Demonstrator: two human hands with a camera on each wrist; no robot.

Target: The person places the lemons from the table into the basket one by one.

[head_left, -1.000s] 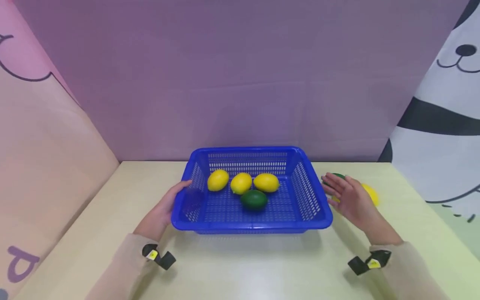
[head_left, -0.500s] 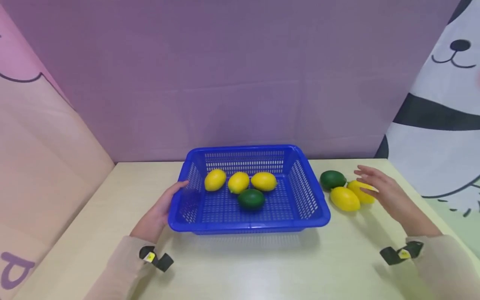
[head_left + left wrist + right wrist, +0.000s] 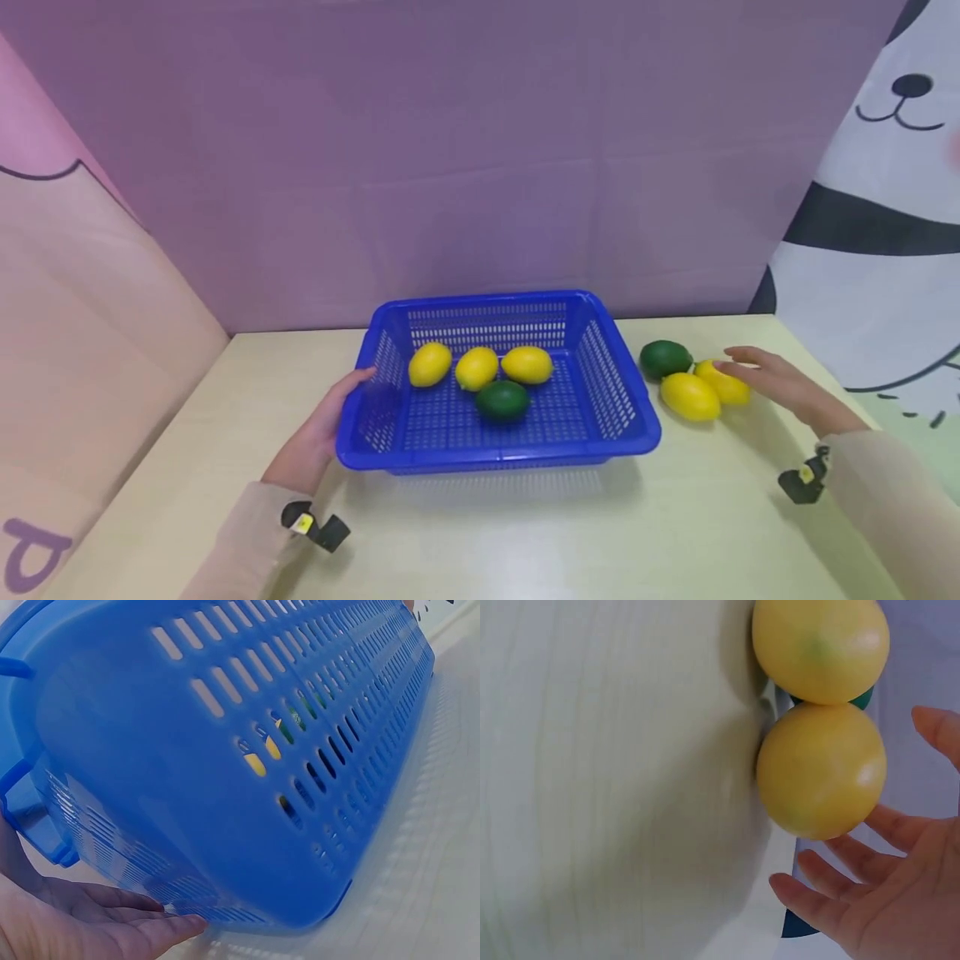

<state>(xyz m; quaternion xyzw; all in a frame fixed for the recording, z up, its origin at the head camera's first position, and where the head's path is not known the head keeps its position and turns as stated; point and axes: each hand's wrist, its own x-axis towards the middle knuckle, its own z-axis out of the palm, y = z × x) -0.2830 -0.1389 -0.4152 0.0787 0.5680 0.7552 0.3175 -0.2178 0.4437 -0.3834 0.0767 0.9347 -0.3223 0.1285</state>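
Note:
My left hand (image 3: pixel 322 429) holds the left side of a blue plastic basket (image 3: pixel 498 456), the thumb over its rim. In the left wrist view the fingers (image 3: pixel 135 930) lie along the outer wall. Inside are three lemons (image 3: pixel 476 369) and a dark green, avocado-like fruit (image 3: pixel 503 402). My right hand (image 3: pixel 787 387) reaches over a lemon (image 3: pixel 723 385) from the right, thumb apart. In the right wrist view its fingers sit close beside that lemon (image 3: pixel 821 771); contact is unclear. A second lemon (image 3: pixel 690 397) and a dark green fruit (image 3: pixel 666 360) lie against it.
The pale wooden table (image 3: pixel 495 542) ends at a purple backdrop (image 3: pixel 480 167). A panda-print panel (image 3: pixel 877 308) stands on the right and a pinkish panel (image 3: pixel 82 333) on the left. Both wrists wear small black camera mounts.
My right hand has moved right, away from the basket's side, uncovering the loose fruit, then come down toward the farther-right lemon. The left hand keeps its hold; the view has shifted slightly.

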